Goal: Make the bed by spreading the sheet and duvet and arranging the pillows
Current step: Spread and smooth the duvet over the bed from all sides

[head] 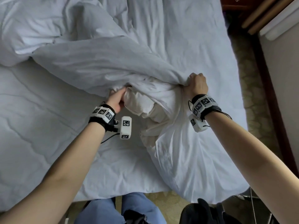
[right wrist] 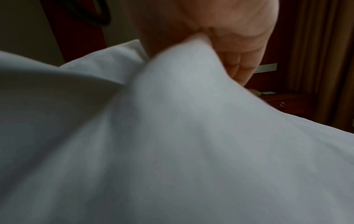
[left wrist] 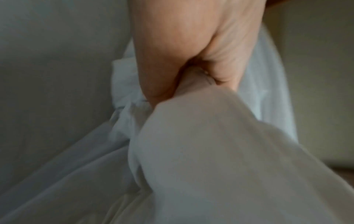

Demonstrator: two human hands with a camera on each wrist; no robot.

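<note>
Dark nightstand (right wrist: 287,103) shows only beside right hand (right wrist: 229,30) gripping duvet (right wrist: 172,136).

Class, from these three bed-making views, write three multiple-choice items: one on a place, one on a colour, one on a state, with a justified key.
1. Where is the right hand?
A. gripping the duvet edge
B. flat on the carpet
C. on the nightstand

2. What colour is the bedding?
A. red
B. white
C. green

3. How is the left hand?
A. open, hanging free
B. out of view
C. curled round bunched duvet fabric

Key: 1 A, its fist bunches the fabric; 2 B, sheet and duvet both look white; 3 C, the left wrist view shows the fingers closed on cloth.
</note>
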